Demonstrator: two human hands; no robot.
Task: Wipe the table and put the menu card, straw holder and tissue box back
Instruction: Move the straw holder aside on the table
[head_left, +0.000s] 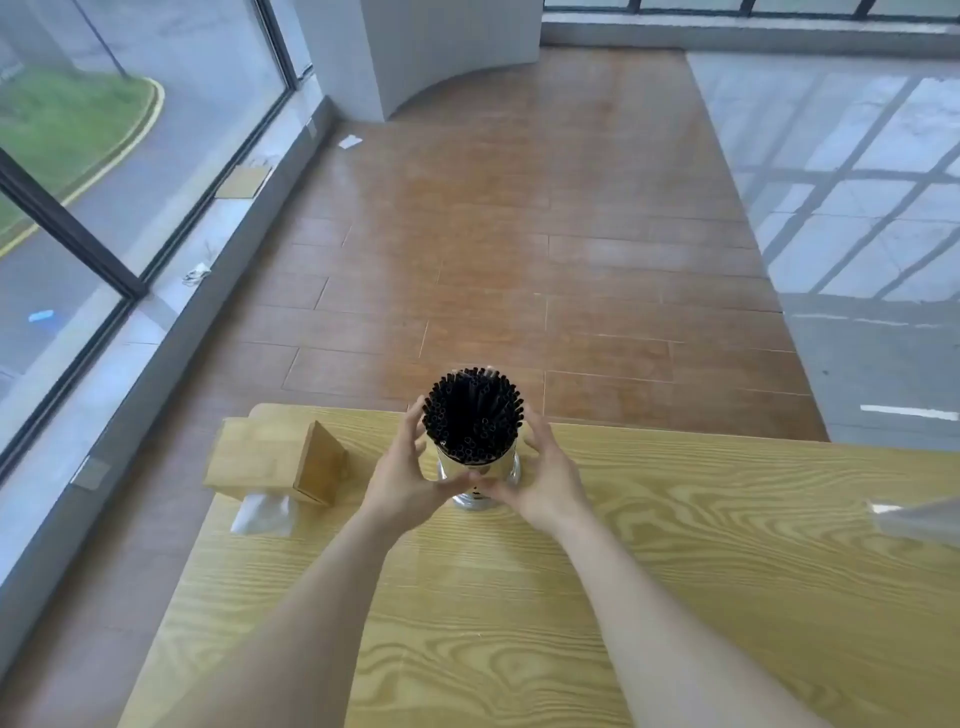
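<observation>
A shiny metal straw holder (480, 475) packed with black straws (471, 413) stands near the far edge of the light wooden table (701, 545). My left hand (410, 480) and my right hand (540, 480) wrap around it from both sides, thumbs meeting at its front. A wooden tissue box (275, 460) sits at the table's far left corner, with a white tissue (265, 513) hanging out toward me. A clear, blurred object (914, 517), perhaps the menu card stand, shows at the right edge.
Beyond the table lies a wooden plank floor (519, 234). A large glass window (104, 156) runs along the left, a white curved wall (447, 47) stands at the back, and grey tiles (857, 182) cover the right.
</observation>
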